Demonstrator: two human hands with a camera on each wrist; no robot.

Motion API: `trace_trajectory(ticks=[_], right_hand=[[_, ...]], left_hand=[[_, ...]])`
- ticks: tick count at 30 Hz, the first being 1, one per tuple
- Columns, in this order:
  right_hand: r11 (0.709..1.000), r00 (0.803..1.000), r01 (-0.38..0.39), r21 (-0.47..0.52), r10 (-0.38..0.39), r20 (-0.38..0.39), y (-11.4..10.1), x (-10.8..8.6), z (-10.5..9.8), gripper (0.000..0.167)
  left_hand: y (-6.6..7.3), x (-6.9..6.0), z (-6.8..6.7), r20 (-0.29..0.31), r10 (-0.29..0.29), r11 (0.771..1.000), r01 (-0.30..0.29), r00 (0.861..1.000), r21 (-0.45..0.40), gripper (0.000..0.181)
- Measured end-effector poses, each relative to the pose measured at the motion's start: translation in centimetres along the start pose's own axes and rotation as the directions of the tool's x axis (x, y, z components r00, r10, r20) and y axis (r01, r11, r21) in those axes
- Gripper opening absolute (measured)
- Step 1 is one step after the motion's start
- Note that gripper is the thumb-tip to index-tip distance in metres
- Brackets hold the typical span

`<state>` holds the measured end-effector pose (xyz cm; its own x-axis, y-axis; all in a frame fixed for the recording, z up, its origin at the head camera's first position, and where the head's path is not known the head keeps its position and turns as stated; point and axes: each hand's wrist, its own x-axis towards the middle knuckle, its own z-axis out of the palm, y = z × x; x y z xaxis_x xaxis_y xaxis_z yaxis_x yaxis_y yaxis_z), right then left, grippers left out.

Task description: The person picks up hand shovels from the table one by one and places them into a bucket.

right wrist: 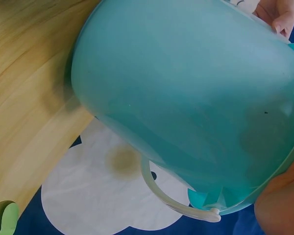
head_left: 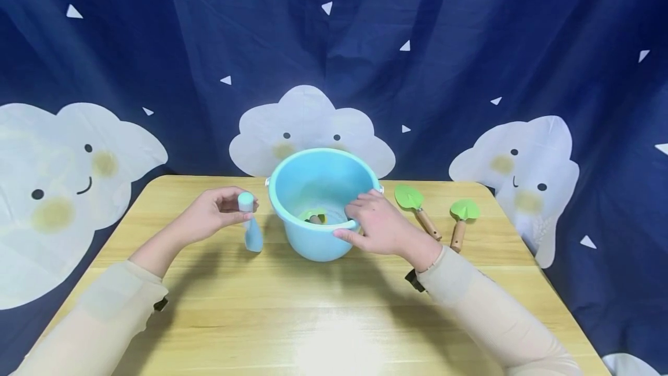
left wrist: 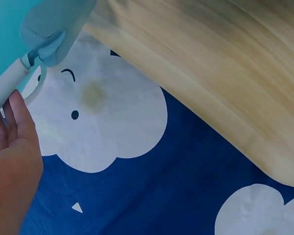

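Note:
A light blue bucket [head_left: 318,242] stands upright on the table, its white handle [right wrist: 174,203] hanging at the far side in the right wrist view. My right hand [head_left: 381,222] grips the bucket's rim on the right, thumb outside and fingers over the edge. Left of the bucket, my left hand [head_left: 214,213] pinches the white handle of a small blue toy shovel [head_left: 253,235], blade pointing down. The blade shows large in the left wrist view, while part of the handle is cut off by the frame edge. Inside the bucket lies a green item [head_left: 312,214], partly hidden by the rim.
To the right of the bucket lie two small green garden trowels with wooden handles, one trowel [head_left: 409,196] nearer and another trowel [head_left: 464,210] farther right. The wooden table [head_left: 250,312] ends at a dark blue curtain [head_left: 292,28] with white clouds.

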<state>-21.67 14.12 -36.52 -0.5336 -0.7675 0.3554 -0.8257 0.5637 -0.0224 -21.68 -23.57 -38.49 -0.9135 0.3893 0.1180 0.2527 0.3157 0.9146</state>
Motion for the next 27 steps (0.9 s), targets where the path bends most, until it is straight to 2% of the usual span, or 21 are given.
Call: trace_trajectory(ticks=[6,12,22,27], right_hand=[[1.0,1.0,0.004,0.005,-0.004,-0.009,0.0,0.0,0.1,0.069],[1.0,1.0,-0.002,0.011,0.002,0.003,0.0,0.1,0.1,0.071],[1.0,1.0,0.004,0.0,-0.004,-0.002,0.1,0.1,-0.1,0.065],[1.0,1.0,0.004,0.006,-0.004,-0.003,0.1,0.0,-0.1,0.069]], left_hand=[[0.0,-0.2,-0.1,0.001,0.009,1.0,-0.009,1.0,-0.006,0.031],[0.5,-0.5,-0.4,-0.001,0.047,0.999,-0.047,0.999,-0.002,0.03],[3.7,-0.3,-1.3,-0.021,0.131,0.991,-0.131,0.991,-0.015,0.024],[5.6,-0.2,-1.4,-0.043,0.157,0.987,-0.158,0.987,-0.02,0.021]])
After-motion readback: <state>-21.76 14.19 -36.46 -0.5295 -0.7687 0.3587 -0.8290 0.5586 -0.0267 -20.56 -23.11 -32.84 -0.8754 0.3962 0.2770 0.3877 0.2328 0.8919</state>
